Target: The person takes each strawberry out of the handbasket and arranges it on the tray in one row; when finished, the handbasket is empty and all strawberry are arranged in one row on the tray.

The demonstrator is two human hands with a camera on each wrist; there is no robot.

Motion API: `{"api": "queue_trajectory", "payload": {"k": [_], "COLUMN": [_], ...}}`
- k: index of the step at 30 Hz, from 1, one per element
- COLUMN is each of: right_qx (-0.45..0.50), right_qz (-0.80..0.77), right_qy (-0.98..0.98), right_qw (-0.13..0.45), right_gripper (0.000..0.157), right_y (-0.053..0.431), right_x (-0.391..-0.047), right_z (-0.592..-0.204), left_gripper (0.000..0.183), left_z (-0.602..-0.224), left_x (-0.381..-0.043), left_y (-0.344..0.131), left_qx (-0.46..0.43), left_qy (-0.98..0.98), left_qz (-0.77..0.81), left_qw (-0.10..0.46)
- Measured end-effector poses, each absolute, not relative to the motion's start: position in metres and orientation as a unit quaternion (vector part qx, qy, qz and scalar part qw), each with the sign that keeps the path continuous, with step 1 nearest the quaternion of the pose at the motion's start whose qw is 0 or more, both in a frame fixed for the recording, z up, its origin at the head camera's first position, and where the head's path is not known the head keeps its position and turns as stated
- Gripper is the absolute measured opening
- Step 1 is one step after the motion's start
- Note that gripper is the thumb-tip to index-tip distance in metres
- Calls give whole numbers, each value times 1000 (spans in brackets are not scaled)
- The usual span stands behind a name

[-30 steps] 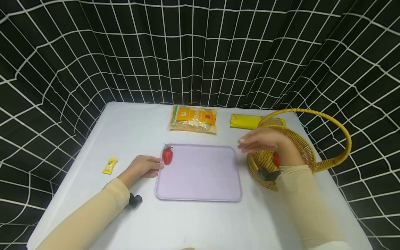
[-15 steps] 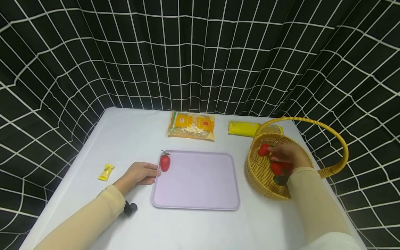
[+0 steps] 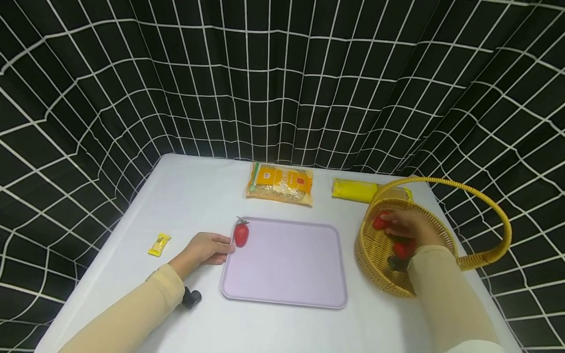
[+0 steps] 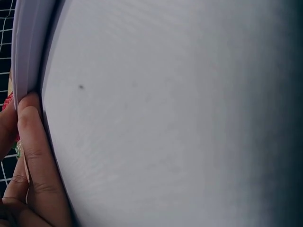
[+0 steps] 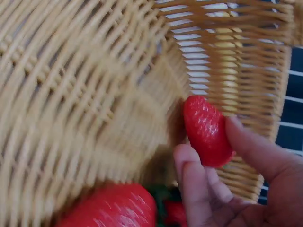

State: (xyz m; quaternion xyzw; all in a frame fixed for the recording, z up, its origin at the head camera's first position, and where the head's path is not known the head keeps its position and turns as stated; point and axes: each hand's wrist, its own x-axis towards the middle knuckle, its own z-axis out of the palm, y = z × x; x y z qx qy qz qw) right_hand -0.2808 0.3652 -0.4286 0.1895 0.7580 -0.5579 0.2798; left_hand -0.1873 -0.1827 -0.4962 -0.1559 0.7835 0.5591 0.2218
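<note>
My left hand [image 3: 206, 248] pinches the left edge of a lilac tray [image 3: 287, 264]; in the left wrist view its fingers [image 4: 40, 156] lie against the tray's rim [image 4: 28, 52]. One strawberry [image 3: 241, 235] with a leafy top lies in the tray's upper left corner. Inside the wicker basket [image 3: 371, 267] on the right, my right hand [image 3: 417, 228] pinches another strawberry [image 5: 207, 132] between thumb and fingers, close to the woven wall. Below that hand, more strawberries [image 5: 113, 210] lie in the basket, partly hidden by the hand and sleeve.
A tall basket handle [image 3: 487, 208] arches over to the right. Behind the tray lies an orange food bag [image 3: 280, 184], and a yellow packet [image 3: 355, 190] lies behind the basket. A small yellow wrapped piece [image 3: 159, 244] is at the left. Black gridded curtain [image 3: 282, 88] surrounds the white table.
My right hand has come down from above the basket's left rim into the basket and taken hold of a strawberry. My left hand stays at the tray's edge. The head view shifts slightly.
</note>
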Motion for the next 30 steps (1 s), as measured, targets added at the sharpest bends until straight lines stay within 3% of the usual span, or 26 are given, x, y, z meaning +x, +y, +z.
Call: {"api": "queue_trajectory", "payload": {"k": [6, 11, 16, 19, 24, 30], "right_qx": [162, 30, -95, -107, -77, -30], "right_qz": [-507, -505, -479, -439, -400, -419], "right_qy": [801, 814, 819, 838, 865, 869], "right_qw": [274, 287, 302, 306, 291, 261], "right_gripper": [36, 27, 30, 35, 30, 24], "right_y": [366, 344, 277, 217, 122, 56], "right_x": [-254, -242, -230, -228, -232, -240], "right_z": [-399, -370, -364, -377, -424, -463], "left_gripper": [46, 45, 44, 44, 41, 40], "left_z": [-499, -499, -501, -502, -502, -501], "left_x": [-185, -187, -188, -189, -190, -190], "left_y": [-190, -192, -191, -189, -186, -186], "left_qx": [-159, -153, -152, -152, -155, -154], "left_qy": [788, 786, 782, 783, 786, 793], "left_qz": [550, 557, 562, 563, 560, 552], "left_qw": [228, 220, 221, 217, 211, 207]}}
